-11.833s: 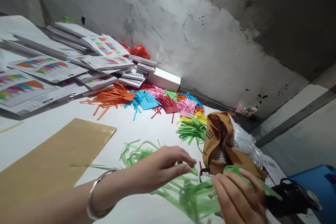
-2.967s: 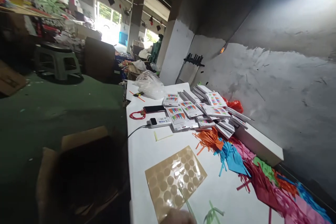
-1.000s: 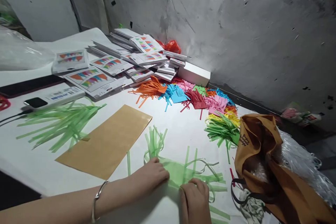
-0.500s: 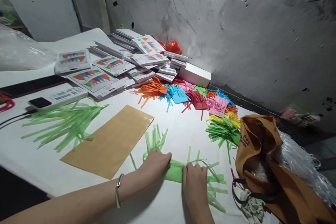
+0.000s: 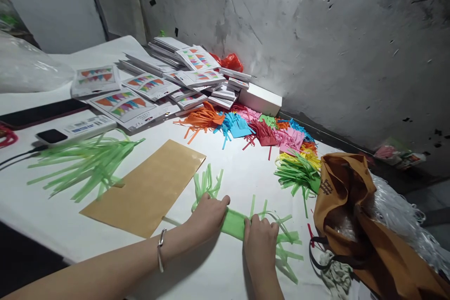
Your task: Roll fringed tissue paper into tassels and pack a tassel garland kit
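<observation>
Spanning the background, a scuffed grey wall (image 5: 281, 33) stands behind a white table (image 5: 242, 173), whose broad, flat top likely suits limp material that needs laying out. At its right sags a brown bag (image 5: 383, 239), mouth gaping, perhaps placed there to be within easy reach. Printed packets (image 5: 151, 86) overlap in a heap at the far left, set back, it would seem, so they do not crowd the hands. A row of coloured fringes (image 5: 265, 133) curves along the far side, bunched by hue, apparently to keep the shades apart. Left of centre, a brown sheet (image 5: 147, 192) lies flat, and a loose green bunch (image 5: 94, 159) fans out beside it, strands overlapping its edge.

On the near part of the table, between the person's hands, lies green fringed tissue (image 5: 234, 223), its solid band straight and its strands spilling past both ends. The left hand (image 5: 209, 215), fingers curled close together, seems to pinch one end; the right hand (image 5: 260, 239), knuckles bent, grips the other. The undersides of both grips are hidden. Holding each end probably keeps the flimsy band taut.

Smallest are a silver bangle (image 5: 161, 249) worn above the left hand and a red scrap (image 5: 310, 229) near the bag.
</observation>
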The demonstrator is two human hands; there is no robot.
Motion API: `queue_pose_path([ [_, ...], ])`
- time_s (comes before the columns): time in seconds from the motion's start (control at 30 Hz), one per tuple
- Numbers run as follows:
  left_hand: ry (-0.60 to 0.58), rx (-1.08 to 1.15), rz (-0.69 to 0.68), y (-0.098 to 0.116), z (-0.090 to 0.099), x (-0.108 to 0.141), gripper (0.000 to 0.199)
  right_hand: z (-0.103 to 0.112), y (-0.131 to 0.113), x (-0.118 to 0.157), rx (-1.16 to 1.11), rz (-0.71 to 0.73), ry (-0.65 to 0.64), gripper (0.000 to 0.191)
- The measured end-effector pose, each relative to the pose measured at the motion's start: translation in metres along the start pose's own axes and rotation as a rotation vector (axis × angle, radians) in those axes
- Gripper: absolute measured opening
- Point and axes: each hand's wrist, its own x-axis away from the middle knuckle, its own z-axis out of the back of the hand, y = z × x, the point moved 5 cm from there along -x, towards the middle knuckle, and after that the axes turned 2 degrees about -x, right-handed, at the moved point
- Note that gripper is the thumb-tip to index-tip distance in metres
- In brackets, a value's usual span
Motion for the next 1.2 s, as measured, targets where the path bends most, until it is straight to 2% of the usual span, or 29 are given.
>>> queue_pose_path([
  [0.1, -0.033, -0.028, 0.058, -0.002, -0.001, -0.003, 0.019, 0.016, -0.005, 0.002, -0.029, 0.025, 0.048, 0.015],
  [0.17, -0.047, -0.035, 0.067, -0.001, 0.001, -0.004, 0.019, 0.023, -0.013, 0.007, -0.143, 0.147, 0.055, 0.021],
  [0.27, -0.048, -0.042, 0.070, 0.001, 0.006, -0.003, 0.019, 0.026, -0.027, 0.017, -0.280, 0.360, 0.029, 0.028],
  [0.37, -0.001, -0.054, 0.068, 0.002, 0.016, 0.005, 0.016, 0.023, -0.030, 0.022, -0.268, 0.377, 0.062, 0.031],
  [0.43, 0.088, -0.047, -0.022, 0.005, 0.022, 0.012, 0.017, 0.023, -0.029, 0.021, -0.288, 0.337, 0.078, 0.027],
  [0.5, 0.187, -0.040, -0.209, 0.011, 0.025, 0.020, 0.025, 0.026, -0.027, 0.020, -0.329, 0.299, 0.079, 0.024],
  [0.53, 0.225, -0.045, -0.311, 0.014, 0.024, 0.024, 0.022, 0.028, -0.027, 0.019, -0.358, 0.287, 0.062, 0.023],
  [0.6, 0.252, -0.078, -0.445, 0.016, 0.017, 0.030, 0.011, 0.030, -0.028, 0.020, -0.403, 0.279, 0.011, 0.020],
  [0.67, 0.233, -0.105, -0.483, 0.015, 0.010, 0.034, 0.017, 0.030, -0.029, 0.024, -0.397, 0.309, -0.031, 0.019],
  [0.77, 0.197, -0.102, -0.478, 0.010, 0.004, 0.039, 0.022, 0.030, -0.029, 0.033, -0.316, 0.354, -0.013, 0.025],
  [0.9, 0.188, -0.042, -0.427, 0.003, 0.008, 0.046, 0.020, 0.031, -0.018, 0.045, -0.312, 0.276, 0.031, 0.029],
  [1.0, 0.163, 0.004, -0.312, 0.001, 0.011, 0.043, 0.018, 0.029, -0.011, 0.046, -0.291, 0.173, 0.037, 0.024],
  [1.1, 0.090, -0.043, -0.166, 0.003, 0.010, 0.035, 0.022, 0.021, -0.008, 0.041, -0.187, 0.069, -0.005, 0.022],
  [1.2, 0.034, -0.092, -0.078, 0.005, 0.010, 0.028, 0.023, 0.012, -0.008, 0.035, -0.076, 0.035, -0.063, 0.019],
])
